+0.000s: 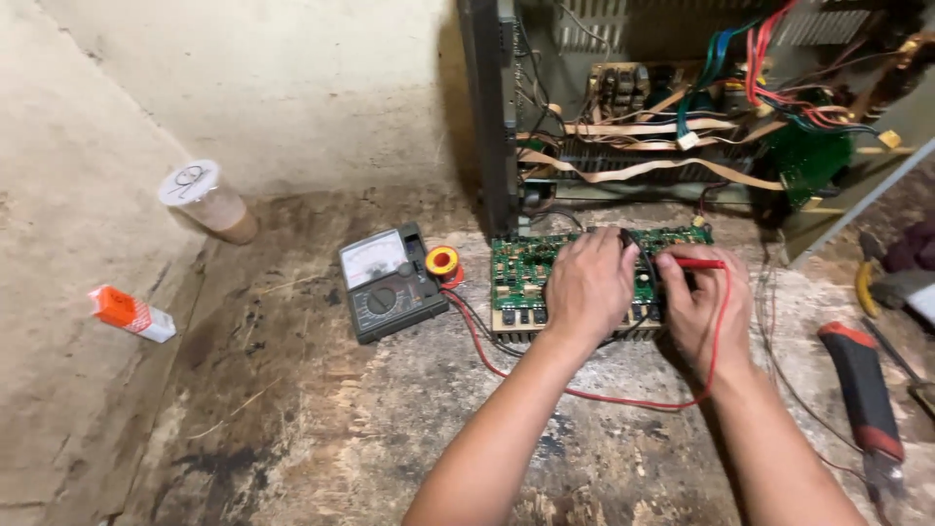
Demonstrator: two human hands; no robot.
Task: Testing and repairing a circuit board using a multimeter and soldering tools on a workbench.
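Head view, looking down on worn wooden tabletop [390, 429]. Green circuit board [526, 273] flat at centre, just in front of opened metal chassis [682, 117] w/ ribbon cables and red, blue wiring. Left hand [587, 284] palm-down over board's middle, fingers curled round black probe [627, 240], tip down on board; closed on it. Right hand [703, 302] at board's right end, pinching red probe [699, 264] betw. thumb and fingers, held roughly level, pointing left. Red lead [623, 397] looping from right hand under both wrists, back along tabletop toward analogue multimeter [388, 281], which lies face-up just left of board; black lead alongside. Small yellow solder spool [442, 260] touching meter's upper right corner. Far left, well apart: capped brown jar [206, 201] and orange-and-white tube [132, 314], lying by wall. Right edge: red-and-black handled tool [862, 390] on tabletop, near right forearm.
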